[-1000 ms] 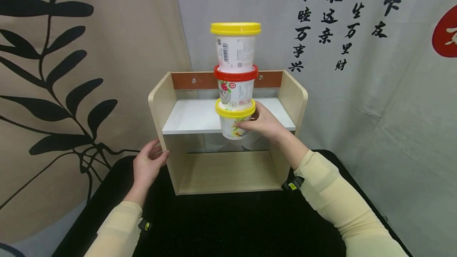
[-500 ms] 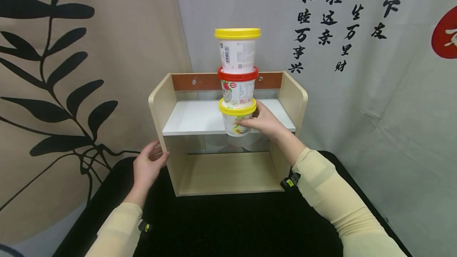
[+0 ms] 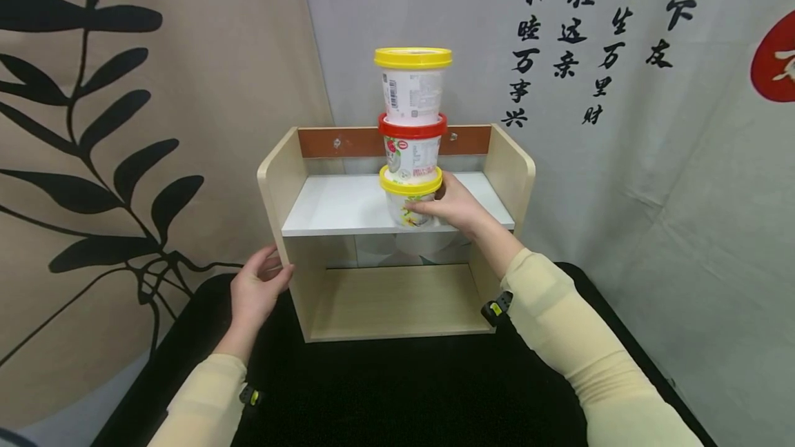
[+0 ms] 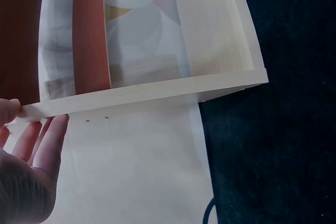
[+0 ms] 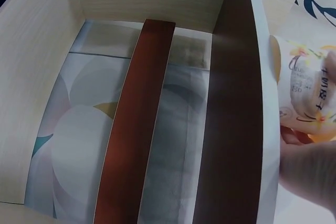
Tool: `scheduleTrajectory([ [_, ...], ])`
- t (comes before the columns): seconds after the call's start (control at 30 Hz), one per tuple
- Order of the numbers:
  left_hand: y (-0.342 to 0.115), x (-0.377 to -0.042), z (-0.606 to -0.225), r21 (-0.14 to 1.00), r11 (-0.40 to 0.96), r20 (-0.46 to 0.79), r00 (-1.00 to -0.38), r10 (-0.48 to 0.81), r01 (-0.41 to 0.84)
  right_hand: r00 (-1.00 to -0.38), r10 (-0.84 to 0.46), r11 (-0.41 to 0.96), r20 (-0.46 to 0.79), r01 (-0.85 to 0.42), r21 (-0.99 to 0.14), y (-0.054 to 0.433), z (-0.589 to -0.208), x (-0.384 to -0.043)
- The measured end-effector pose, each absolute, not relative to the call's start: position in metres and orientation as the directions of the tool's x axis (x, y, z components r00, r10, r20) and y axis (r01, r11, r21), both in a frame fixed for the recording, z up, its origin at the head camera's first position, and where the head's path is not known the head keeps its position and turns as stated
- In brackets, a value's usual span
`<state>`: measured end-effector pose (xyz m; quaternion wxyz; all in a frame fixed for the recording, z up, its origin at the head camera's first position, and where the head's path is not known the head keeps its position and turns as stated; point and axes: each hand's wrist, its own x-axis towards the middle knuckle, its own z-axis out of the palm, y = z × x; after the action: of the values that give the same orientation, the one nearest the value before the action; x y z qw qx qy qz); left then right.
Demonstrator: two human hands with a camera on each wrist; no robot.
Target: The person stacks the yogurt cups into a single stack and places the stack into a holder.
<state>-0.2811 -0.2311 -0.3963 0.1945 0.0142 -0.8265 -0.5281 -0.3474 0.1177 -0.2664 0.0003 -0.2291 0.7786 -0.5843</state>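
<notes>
Three lidded paper tubs stand stacked upright: a yellow-lidded tub (image 3: 413, 93) on top, a red-lidded tub (image 3: 411, 157) in the middle and another yellow-lidded tub (image 3: 398, 208) at the bottom. My right hand (image 3: 461, 209) grips the bottom tub from the right, thumb across its front. This tub is over the front part of the white upper board (image 3: 338, 205) of a small wooden shelf; I cannot tell if its base touches. My left hand (image 3: 256, 292) pinches the front edge of the left side panel (image 4: 131, 95), thumb inside and fingers outside.
Below the white board lies the wooden lower board (image 3: 397, 299). A brown rail (image 3: 341, 142) crosses the shelf's back. The shelf stands on a black cloth (image 3: 397, 392), with a printed curtain (image 3: 621, 178) behind it.
My right hand has brought the stack slightly right and farther back, over the white board, the bottom tub's base now above the board's front edge. The left hand stays on the panel.
</notes>
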Motion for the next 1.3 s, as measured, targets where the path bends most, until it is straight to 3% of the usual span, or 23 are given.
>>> scheduleTrajectory([
  [1.3, -0.231, -0.281, -0.397, 0.874, 0.449, 0.316, -0.920, -0.232, 0.187, -0.935, -0.271, 0.289, 0.228, -0.304, -0.908, 0.096, -0.262, -0.375],
])
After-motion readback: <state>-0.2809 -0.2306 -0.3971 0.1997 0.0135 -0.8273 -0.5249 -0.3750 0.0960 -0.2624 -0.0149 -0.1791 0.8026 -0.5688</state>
